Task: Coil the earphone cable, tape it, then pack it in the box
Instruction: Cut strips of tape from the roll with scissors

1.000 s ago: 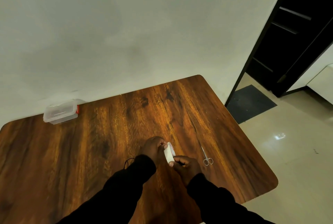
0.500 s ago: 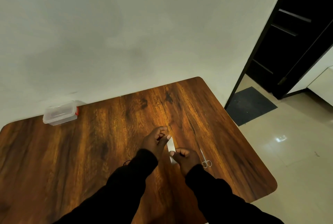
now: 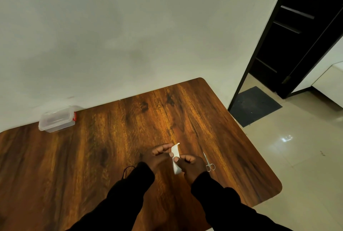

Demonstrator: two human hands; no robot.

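Observation:
A white strip of tape [image 3: 175, 157] stands between my two hands over the wooden table [image 3: 111, 138]. My left hand [image 3: 158, 155] pinches its left edge with thumb and fingers. My right hand [image 3: 191, 164] grips its lower right side with curled fingers. A loop of the black earphone cable [image 3: 127, 170] shows beside my left sleeve; most of the cable is hidden under the arm. The clear plastic box [image 3: 56, 119] with a red clip sits at the table's far left, against the wall, lid on.
Small metal scissors [image 3: 208, 162] lie on the table just right of my right hand. The table's right edge drops to a tiled floor, with a dark doorway and mat [image 3: 254, 105] beyond.
The white strip has been drawn out longer and now stands upright between the hands. Both hands shifted slightly up the table and closer together.

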